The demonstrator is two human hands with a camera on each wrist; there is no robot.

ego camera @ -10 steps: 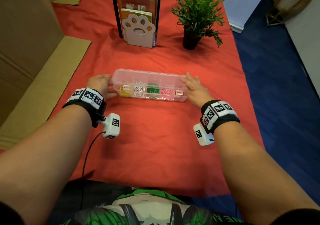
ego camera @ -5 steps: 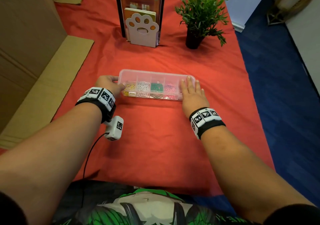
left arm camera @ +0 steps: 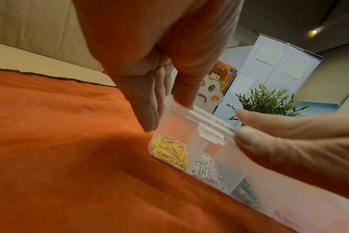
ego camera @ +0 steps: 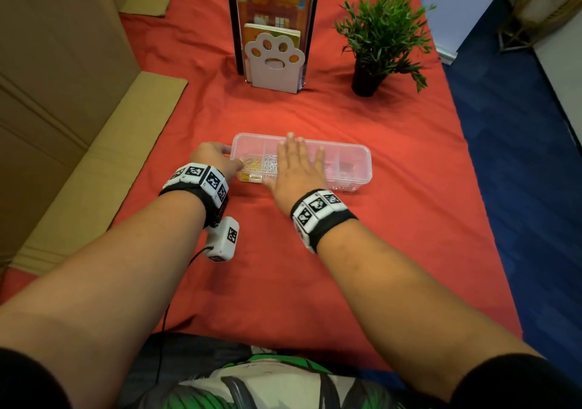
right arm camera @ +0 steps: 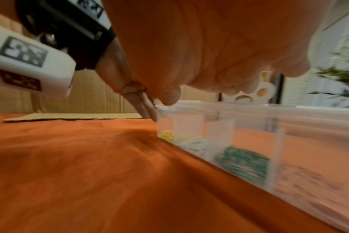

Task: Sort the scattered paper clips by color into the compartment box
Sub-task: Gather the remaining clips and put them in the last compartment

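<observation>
The right hand point(ego camera: 297, 169) lies flat, palm down, fingers straight and slightly spread, on the closed lid of the clear plastic compartment box point(ego camera: 352, 156), covering its middle section. The left hand point(ego camera: 214, 158) holds the box's left end: in the left wrist view its fingers point(left arm camera: 147, 102) point down against the end wall while the thumb point(left arm camera: 186, 82) bears on the top edge of the lid. A small latch tab point(left arm camera: 211, 134) on the near edge of the lid sits just beside the right hand's fingertips point(left arm camera: 247, 137).

The box lies lengthwise on the red cloth-covered table point(ego camera: 283, 267), roughly in the middle. Inside, the leftmost compartment holds yellow paper clips point(left arm camera: 169, 151), the next holds white paper clips point(left arm camera: 207, 170), and the one after that green paper clips point(right arm camera: 243, 160); the pale contents farther right are too blurred to identify.

Both wrists carry black bands with white marker blocks point(ego camera: 198, 177).

At the far end of the table, a row of upright books point(ego camera: 271, 8) stands behind a white paw-shaped bookend point(ego camera: 274, 65), and to its right stands a small green potted plant point(ego camera: 381, 34). Brown cardboard sheets point(ego camera: 63, 93) lie along the table's left side, and blue carpet point(ego camera: 519, 156) shows on the right.
</observation>
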